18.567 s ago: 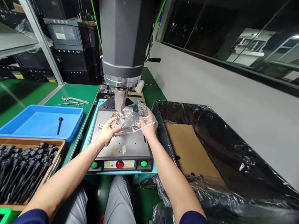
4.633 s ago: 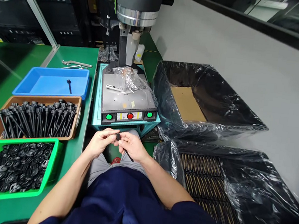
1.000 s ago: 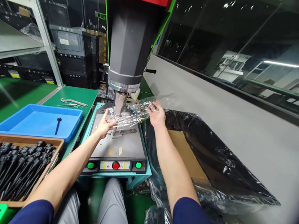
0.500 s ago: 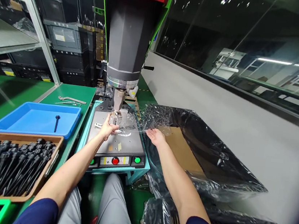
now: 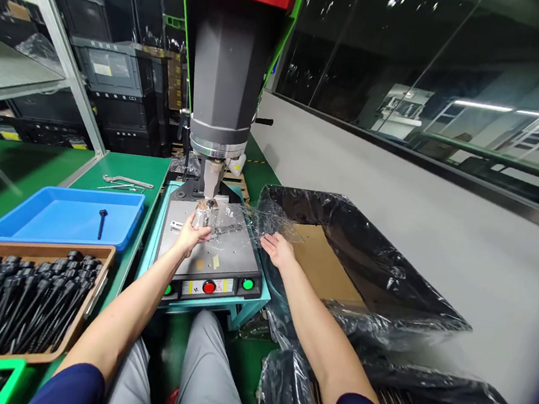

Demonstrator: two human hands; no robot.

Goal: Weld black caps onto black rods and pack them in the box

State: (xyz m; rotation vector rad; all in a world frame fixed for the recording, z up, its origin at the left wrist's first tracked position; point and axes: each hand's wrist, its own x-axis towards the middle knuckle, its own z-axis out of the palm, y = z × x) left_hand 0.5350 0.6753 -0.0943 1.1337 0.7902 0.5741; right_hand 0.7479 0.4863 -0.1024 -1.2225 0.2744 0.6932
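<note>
A clear plastic film point(image 5: 237, 221) lies spread over the grey plate point(image 5: 223, 258) of a press machine, under its metal horn point(image 5: 211, 182). My left hand point(image 5: 191, 235) is closed, pinching the film's left end just below the horn. My right hand point(image 5: 277, 250) is flat and open at the plate's right edge, fingers resting on the film's right end. A small metal fixture sits under the film beneath the horn; what lies in it is hidden by the film.
The machine front carries two green buttons point(image 5: 248, 284) and a red one point(image 5: 208, 287). Left of it: a blue tray point(image 5: 61, 219) holding one black bolt, a brown tray point(image 5: 16, 302) of several black bolts, a green bin corner. Right: black-lined cardboard box point(image 5: 340, 269).
My right hand has come down from above the film to the plate's right edge, and the film now lies flatter over the plate. My left hand stays pinched under the horn.
</note>
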